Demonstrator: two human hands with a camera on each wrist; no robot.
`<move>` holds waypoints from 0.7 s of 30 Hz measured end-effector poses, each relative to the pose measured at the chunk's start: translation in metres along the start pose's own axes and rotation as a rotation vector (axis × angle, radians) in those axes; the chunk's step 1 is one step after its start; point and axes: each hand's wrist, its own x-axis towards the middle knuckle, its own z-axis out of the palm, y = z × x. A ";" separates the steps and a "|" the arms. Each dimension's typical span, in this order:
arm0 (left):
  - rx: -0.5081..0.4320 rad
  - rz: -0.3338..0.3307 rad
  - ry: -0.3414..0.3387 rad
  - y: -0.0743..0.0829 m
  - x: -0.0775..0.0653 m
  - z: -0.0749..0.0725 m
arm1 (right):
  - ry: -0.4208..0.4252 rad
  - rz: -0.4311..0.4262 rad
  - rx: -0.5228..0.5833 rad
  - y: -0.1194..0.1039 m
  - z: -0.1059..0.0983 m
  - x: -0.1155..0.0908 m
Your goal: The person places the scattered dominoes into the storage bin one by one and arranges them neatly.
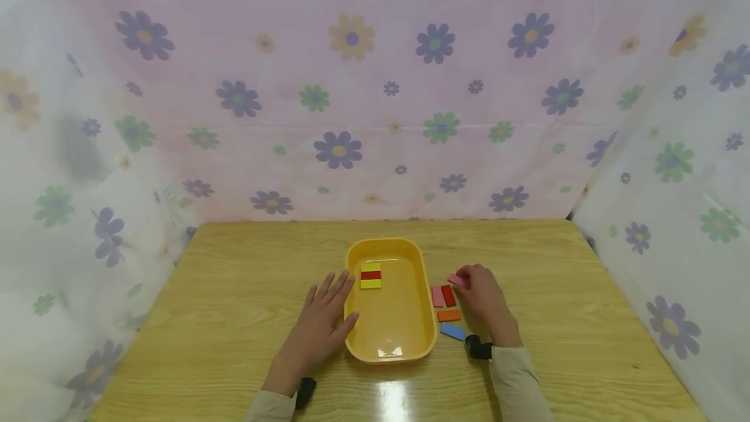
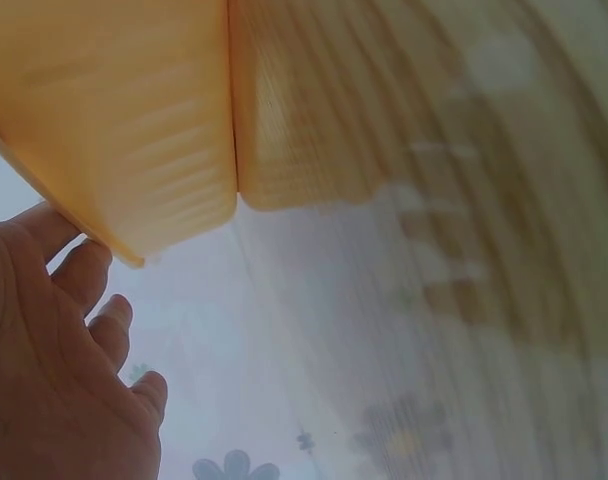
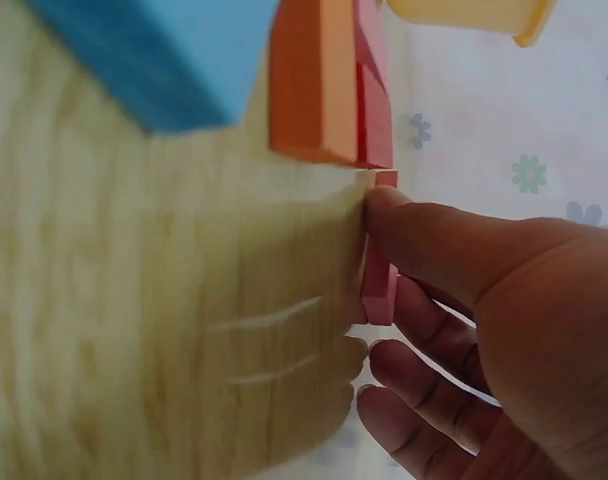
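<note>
My right hand (image 1: 482, 293) pinches a pink block (image 1: 457, 280) between thumb and fingers, to the right of the yellow tray (image 1: 391, 363). In the right wrist view, the thumb lies along that pink block (image 3: 380, 300) low over the wood. My left hand (image 1: 319, 324) has its fingers spread out at the tray's left rim. The left wrist view shows those fingertips right at the edge of the tray (image 2: 114, 120). Inside the tray, near its far left corner, a red block (image 1: 371, 275) lies between a yellow block (image 1: 371, 267) and a second yellow block (image 1: 371, 284).
Beside the tray's right wall lie another pink block (image 1: 437, 296), a red block (image 1: 448, 295), an orange block (image 1: 449, 315) and a blue block (image 1: 453, 331). All rest on the wooden table (image 1: 252, 266). Flower-printed cloth (image 1: 381, 96) hangs behind and along both sides.
</note>
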 end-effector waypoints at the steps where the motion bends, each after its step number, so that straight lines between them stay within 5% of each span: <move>1: 0.001 0.001 0.000 0.000 0.000 0.000 | 0.001 0.002 -0.005 0.001 0.000 0.000; 21: 0.013 0.011 0.014 0.000 -0.001 -0.001 | -0.047 -0.063 -0.044 0.003 -0.008 -0.010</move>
